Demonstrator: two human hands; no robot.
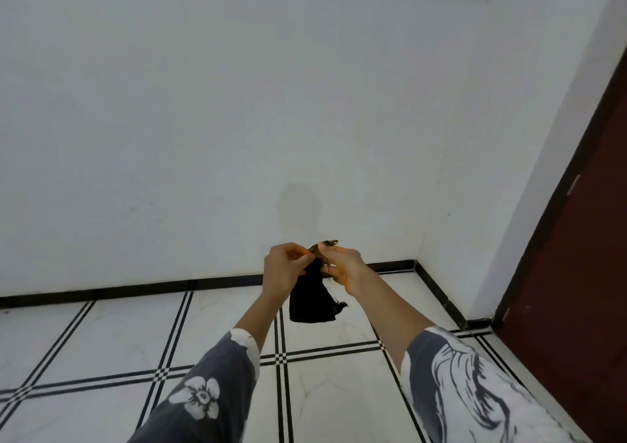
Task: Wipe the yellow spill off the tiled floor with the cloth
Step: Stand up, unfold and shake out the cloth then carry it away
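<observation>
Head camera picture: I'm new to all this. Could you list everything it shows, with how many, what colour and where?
cloth: one, black, hanging above the floor at centre
floor: one, white tiles with black double lines, across the bottom
spill: none to be seen in this picture
walls: two, white, meeting in a corner at right
skirting: one strip, black, along the foot of the walls
door: one, dark red-brown, right edge
shadow: one, grey, on the wall above the hands
sleeves: two, grey with white print, bottom
left hand: one, pinching the cloth's top
right hand: one, gripping the cloth's top
</observation>
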